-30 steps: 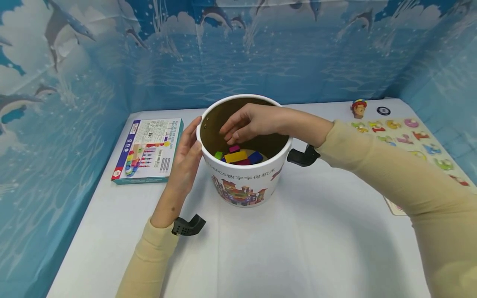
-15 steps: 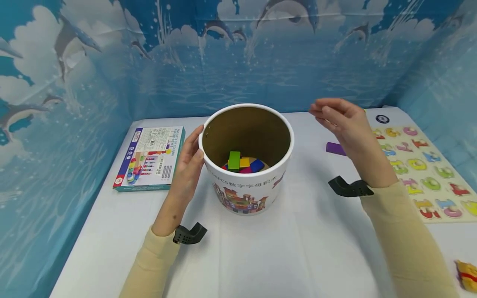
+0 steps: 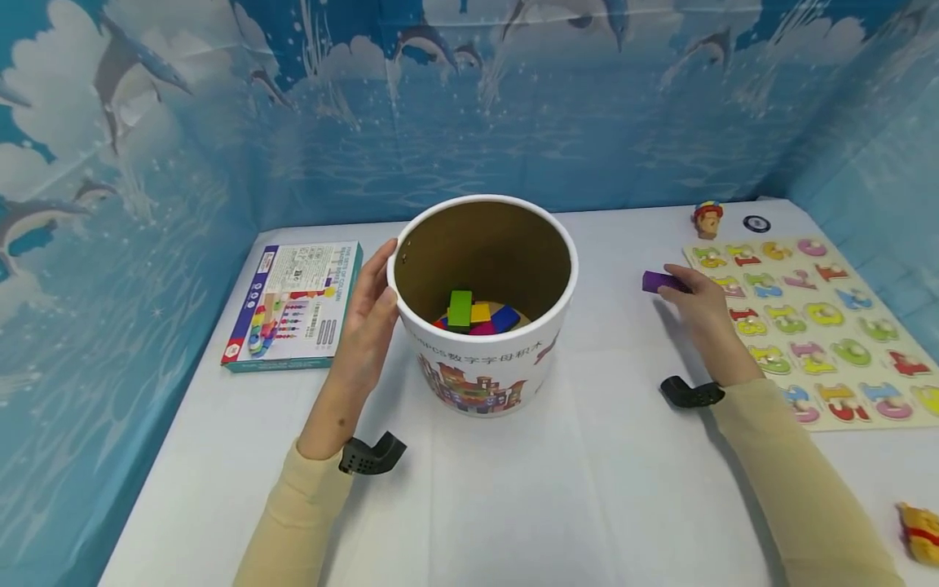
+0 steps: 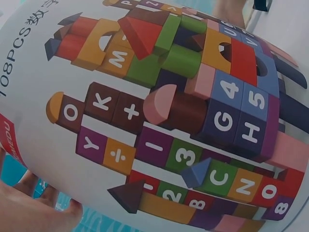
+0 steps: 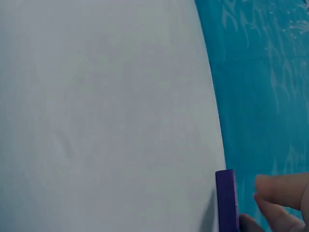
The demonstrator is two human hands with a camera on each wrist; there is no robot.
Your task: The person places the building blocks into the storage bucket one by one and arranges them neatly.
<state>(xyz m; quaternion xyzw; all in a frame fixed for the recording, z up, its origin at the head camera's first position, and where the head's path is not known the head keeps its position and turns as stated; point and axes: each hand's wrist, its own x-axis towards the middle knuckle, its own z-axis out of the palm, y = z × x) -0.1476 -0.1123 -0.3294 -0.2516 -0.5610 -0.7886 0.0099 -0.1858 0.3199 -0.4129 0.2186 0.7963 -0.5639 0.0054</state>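
A white round bucket printed with colourful building blocks stands mid-table. My left hand rests flat against its left side, fingers fairly straight and fingertips at the rim. Inside the bucket lie several blocks: a green block on top, a yellow block and a blue block. My right hand holds a purple block between thumb and fingers. That block lies on the table right of the bucket; the right wrist view shows the block's end beside my fingers.
Left of the bucket lies a flat toy box. A letter puzzle board lies at the right, with a small head figure and a black disc behind it. A yellow figure is at the right front. Dolphin-print cloth walls the table.
My right hand has left the bucket, moved right and come down around the purple block. The green block now lies on top of the other blocks. My left hand stays at the bucket.
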